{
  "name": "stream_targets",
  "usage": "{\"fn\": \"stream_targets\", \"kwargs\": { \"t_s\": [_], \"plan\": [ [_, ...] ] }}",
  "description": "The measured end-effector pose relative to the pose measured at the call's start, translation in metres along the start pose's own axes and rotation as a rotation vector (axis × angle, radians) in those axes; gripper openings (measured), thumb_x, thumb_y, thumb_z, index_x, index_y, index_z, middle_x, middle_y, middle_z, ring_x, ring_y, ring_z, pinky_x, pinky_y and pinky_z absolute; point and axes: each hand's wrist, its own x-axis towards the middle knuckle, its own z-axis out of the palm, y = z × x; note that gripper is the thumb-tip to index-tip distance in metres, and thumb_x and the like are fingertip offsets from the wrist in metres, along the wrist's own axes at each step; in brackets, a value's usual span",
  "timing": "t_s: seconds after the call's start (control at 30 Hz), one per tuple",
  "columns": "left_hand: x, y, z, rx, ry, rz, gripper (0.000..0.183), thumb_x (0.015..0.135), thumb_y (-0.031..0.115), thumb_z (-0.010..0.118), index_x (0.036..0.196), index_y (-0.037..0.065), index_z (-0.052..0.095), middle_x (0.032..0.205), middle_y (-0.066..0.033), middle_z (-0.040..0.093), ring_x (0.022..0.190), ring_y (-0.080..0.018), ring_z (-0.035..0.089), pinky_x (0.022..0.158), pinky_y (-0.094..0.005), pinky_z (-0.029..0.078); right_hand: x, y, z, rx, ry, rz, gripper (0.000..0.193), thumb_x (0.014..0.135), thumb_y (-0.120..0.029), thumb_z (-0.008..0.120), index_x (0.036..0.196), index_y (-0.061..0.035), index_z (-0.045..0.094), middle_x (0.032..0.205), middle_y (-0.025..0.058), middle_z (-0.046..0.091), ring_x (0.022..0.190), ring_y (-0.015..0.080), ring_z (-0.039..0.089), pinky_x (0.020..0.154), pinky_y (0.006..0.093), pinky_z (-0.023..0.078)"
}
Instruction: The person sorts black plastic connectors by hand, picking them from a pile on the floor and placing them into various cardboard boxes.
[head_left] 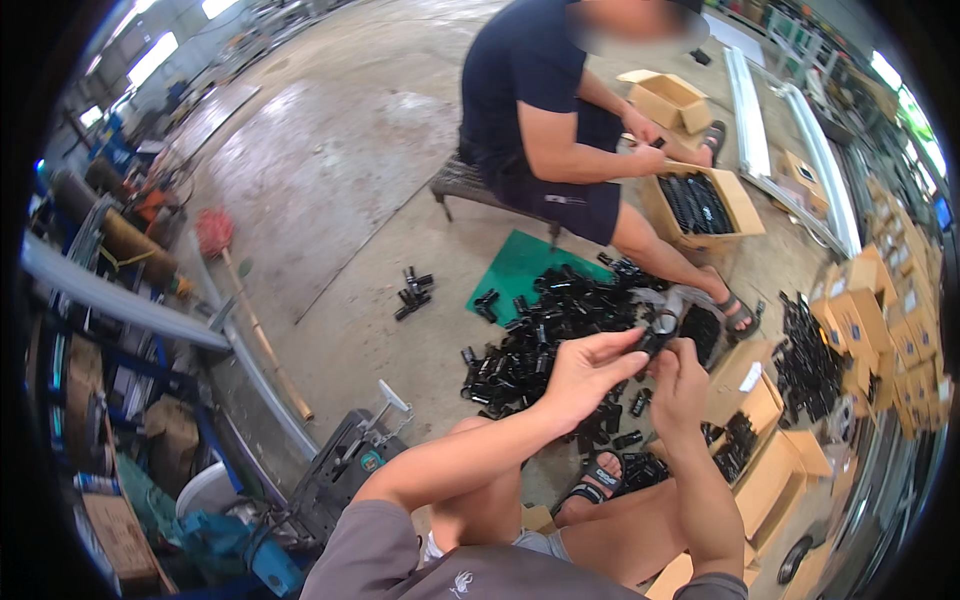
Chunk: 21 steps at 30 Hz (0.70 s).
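Observation:
In front of me, my left hand point(592, 378) pinches a small black part point(655, 340) between thumb and fingers. Close against its near right side, my right hand point(681, 388) is closed, its fingertips pressed together at the part; any smaller piece inside them is hidden. Below and beyond both hands spreads a large pile of short black tubular parts point(535, 350), partly lying on a green sheet point(510, 262). A translucent plastic bag point(680, 300) sits just past my fingers, next to a batch of small black pieces point(700, 332).
Across from me, a seated person point(530, 110) on a low bench point(450, 182) handles a black part over a carton of black parts point(745, 215). Open cartons point(790, 475) stand at my right, near another black heap point(808, 360). A vise-like machine point(355, 460) is at my left, beside a long-handled broom point(265, 315).

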Motion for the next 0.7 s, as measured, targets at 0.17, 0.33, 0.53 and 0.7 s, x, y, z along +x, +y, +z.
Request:
{"fn": "stream_targets", "kwargs": {
  "t_s": [0.17, 0.33, 0.53, 0.7],
  "plan": [
    [-0.002, -0.001, -0.009, -0.029, -0.014, 0.004, 0.04, 0.091, 0.003, 0.071, 0.13, -0.002, 0.062, 0.122, -0.0118, 0.068, 0.107, -0.0123, 0.065, 0.096, -0.0268, 0.052, -0.002, 0.001, 0.012, 0.001, 0.027, -0.068, 0.027, 0.105, -0.024, 0.048, 0.097, 0.0, 0.055, 0.069, 0.0093, 0.059, 0.063, 0.0184, 0.061, 0.06, 0.0313, 0.048],
    [0.001, -0.003, -0.002, -0.029, -0.044, 0.025, 0.04, 0.091, 0.001, 0.071, 0.13, -0.003, 0.062, 0.121, -0.0125, 0.068, 0.106, -0.0125, 0.065, 0.096, -0.0269, 0.053, 0.002, 0.016, 0.005, 0.087, 0.011, -0.01, 0.041, 0.108, -0.039, 0.042, 0.097, -0.0015, 0.055, 0.066, 0.0032, 0.057, 0.057, 0.0123, 0.055, 0.054, 0.0258, 0.042],
    [0.006, -0.01, -0.003, 0.226, -0.163, -0.019, 0.044, 0.091, 0.003, 0.07, 0.133, -0.004, 0.059, 0.118, -0.0128, 0.07, 0.101, -0.0118, 0.066, 0.09, -0.0271, 0.055, 0.004, 0.014, -0.003, 0.521, -0.136, 0.476, 0.032, 0.104, -0.039, 0.053, 0.1, -0.007, 0.058, 0.074, -0.0022, 0.058, 0.056, 0.0064, 0.052, 0.051, 0.0216, 0.041],
    [-0.008, -0.015, -0.001, 0.706, -0.326, 0.003, 0.058, 0.087, 0.014, 0.072, 0.14, -0.001, 0.053, 0.114, -0.0188, 0.071, 0.094, -0.0175, 0.071, 0.086, -0.0277, 0.055, -0.021, 0.062, -0.032, 0.571, -0.201, 0.641, 0.032, 0.103, -0.038, 0.055, 0.11, -0.0073, 0.059, 0.093, 0.0025, 0.063, 0.082, 0.0108, 0.061, 0.068, 0.0287, 0.05]
  ]
}}
